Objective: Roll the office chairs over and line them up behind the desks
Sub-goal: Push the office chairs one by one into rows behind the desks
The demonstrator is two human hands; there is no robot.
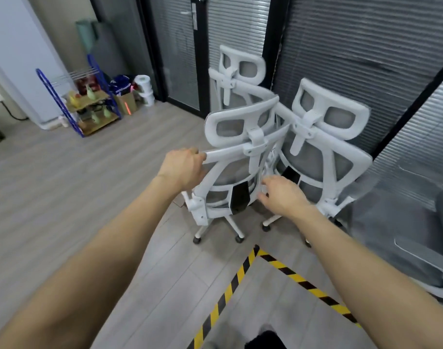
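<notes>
A: Notes from the head view. Landmark: the nearest chair (pixel 240 157), white frame, grey mesh, back turned to the person.

B: Hands?

A: Left hand (pixel 182 170) is curled over the left end of that chair's top back rail, fingers wrapped round the bar. A firm hold, I judge, placed high so the chair can be steered on its casters. Right hand (pixel 282 196) is at the right edge of the same backrest, lower down, fingers spread and loosely bent. It holds nothing; whether the fingertips touch the frame I cannot tell.

B: Other chairs?

A: Second chair (pixel 323 152) stands just right of the nearest chair, backrests crowding each other. Third chair (pixel 236 71) is behind it, against the dark glass partition (pixel 341 46). Part of a fourth chair (pixel 422 253) shows further right at the frame edge. They look parked in a cluster in the corner, probably to keep the floor free.

B: Desks?

A: None in view. So none of the chairs is lined up yet; I read this as the start of pulling the first one out.

B: Anything else?

A: Yellow-black floor tape (pixel 243 270) runs on the floor on the near side of the nearest chair. Far left of it, a blue rack (pixel 64 104) and paper rolls (pixel 143 89) by the wall.

B: Risk?

A: Casters or frames snagging on the second chair as it comes away.
</notes>
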